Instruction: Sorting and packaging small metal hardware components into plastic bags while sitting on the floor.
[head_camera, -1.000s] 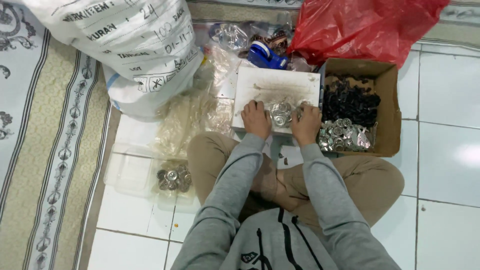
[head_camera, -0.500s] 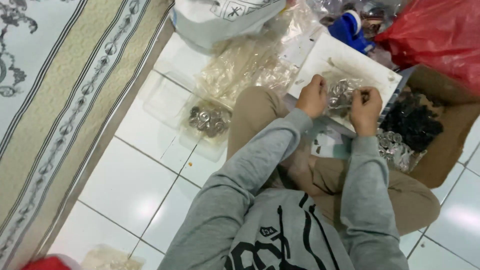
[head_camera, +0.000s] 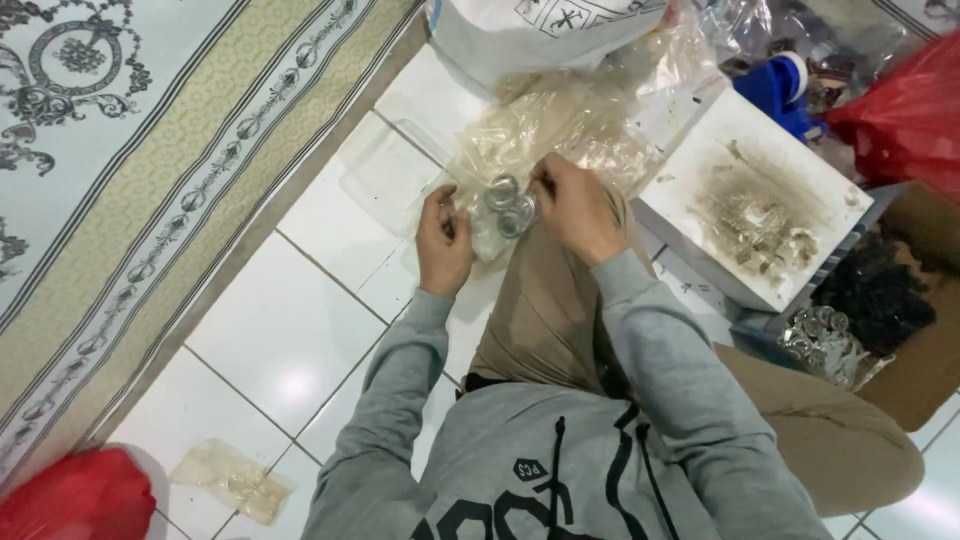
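I sit on a white tiled floor with both hands at a small clear plastic bag (head_camera: 482, 232) in front of my left knee. Several round silvery metal pieces (head_camera: 508, 205) lie inside it. My left hand (head_camera: 443, 240) pinches the bag's left edge. On the right side, my right hand (head_camera: 575, 210) has its fingertips closed on the plastic beside the metal pieces. More crumpled clear plastic (head_camera: 570, 115) lies just beyond the hands.
A stained white board (head_camera: 760, 205) lies to the right, beside a cardboard box (head_camera: 925, 350) holding black parts (head_camera: 880, 290) and silvery parts (head_camera: 825, 340). A red bag (head_camera: 900, 110), a blue object (head_camera: 785, 85), a white sack (head_camera: 520, 30) and a patterned rug (head_camera: 120, 150) surround me.
Both hands left the white board and moved left to the clear bag of metal pieces. The view swung left and tilted, bringing the rug and floor into view.
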